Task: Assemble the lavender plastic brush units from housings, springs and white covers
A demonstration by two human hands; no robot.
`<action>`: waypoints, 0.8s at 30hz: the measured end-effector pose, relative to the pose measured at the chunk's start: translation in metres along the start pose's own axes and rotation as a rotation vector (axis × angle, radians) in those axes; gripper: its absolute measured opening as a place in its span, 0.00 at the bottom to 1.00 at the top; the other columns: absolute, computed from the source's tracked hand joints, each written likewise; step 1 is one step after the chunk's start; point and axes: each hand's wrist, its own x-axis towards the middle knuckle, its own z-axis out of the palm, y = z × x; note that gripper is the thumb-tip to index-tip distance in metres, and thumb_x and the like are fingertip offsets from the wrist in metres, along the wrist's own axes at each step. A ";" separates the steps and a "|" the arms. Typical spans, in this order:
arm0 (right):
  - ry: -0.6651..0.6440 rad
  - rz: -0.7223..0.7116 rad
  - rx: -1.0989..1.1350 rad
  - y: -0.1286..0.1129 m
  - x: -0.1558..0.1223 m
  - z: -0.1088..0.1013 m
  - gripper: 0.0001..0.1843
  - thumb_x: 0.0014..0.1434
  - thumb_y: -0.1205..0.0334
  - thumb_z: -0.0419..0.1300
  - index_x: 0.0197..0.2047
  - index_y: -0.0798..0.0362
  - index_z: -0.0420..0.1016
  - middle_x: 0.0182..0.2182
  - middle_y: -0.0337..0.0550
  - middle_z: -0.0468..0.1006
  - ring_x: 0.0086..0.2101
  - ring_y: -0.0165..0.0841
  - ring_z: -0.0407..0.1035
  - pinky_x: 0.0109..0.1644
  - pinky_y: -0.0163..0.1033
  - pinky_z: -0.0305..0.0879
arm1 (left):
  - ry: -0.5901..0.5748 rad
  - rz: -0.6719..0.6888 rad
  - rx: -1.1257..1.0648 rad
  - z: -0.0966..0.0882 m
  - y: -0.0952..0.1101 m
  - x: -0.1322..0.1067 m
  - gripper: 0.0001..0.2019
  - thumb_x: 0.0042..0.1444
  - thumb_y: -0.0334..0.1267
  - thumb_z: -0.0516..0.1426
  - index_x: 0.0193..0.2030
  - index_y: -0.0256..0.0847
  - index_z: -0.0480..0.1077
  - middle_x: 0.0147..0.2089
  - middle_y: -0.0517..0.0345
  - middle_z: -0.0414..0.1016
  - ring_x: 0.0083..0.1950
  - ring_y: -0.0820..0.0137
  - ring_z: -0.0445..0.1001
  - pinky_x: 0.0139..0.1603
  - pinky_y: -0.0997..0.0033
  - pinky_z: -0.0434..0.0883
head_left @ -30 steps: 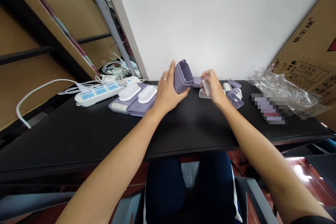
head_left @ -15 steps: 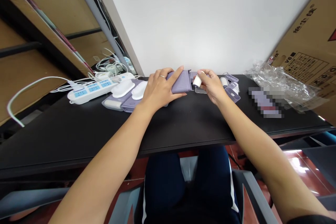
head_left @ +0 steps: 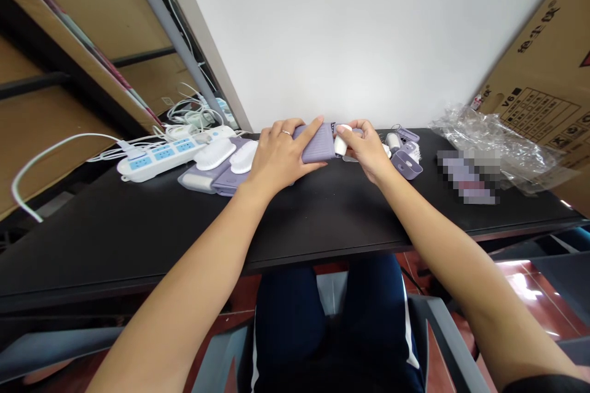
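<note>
My left hand (head_left: 283, 153), a ring on one finger, grips a ribbed purple case (head_left: 319, 146) from above on the black tabletop. At the right end of this case, my right hand (head_left: 370, 150) pinches a small white cylindrical piece (head_left: 342, 140) between thumb and fingers. The piece sits against the case's end; whether it is inside cannot be made out. Left of my left hand lie flat purple parts (head_left: 225, 181) bearing white oval pads (head_left: 215, 153). Beyond my right hand, small purple parts (head_left: 407, 164) and a white cylinder (head_left: 393, 141) are bunched together.
A white power strip (head_left: 159, 156) with tangled cables lies at the left. Crumpled clear plastic (head_left: 498, 141) and a blurred purple item (head_left: 463, 178) are at the right, before a cardboard box (head_left: 534, 92). A white wall (head_left: 350, 37) stands behind the table (head_left: 313, 221).
My right hand has moved slightly left, bringing the white cylindrical piece up against the end of the purple case. My left hand keeps its grip in the same place.
</note>
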 end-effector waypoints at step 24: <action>-0.119 -0.065 -0.145 0.002 -0.002 -0.002 0.26 0.62 0.47 0.69 0.60 0.49 0.77 0.42 0.42 0.85 0.44 0.38 0.79 0.36 0.37 0.80 | 0.055 0.011 0.115 0.000 0.000 -0.003 0.42 0.63 0.52 0.64 0.81 0.52 0.56 0.70 0.37 0.66 0.67 0.42 0.65 0.65 0.44 0.61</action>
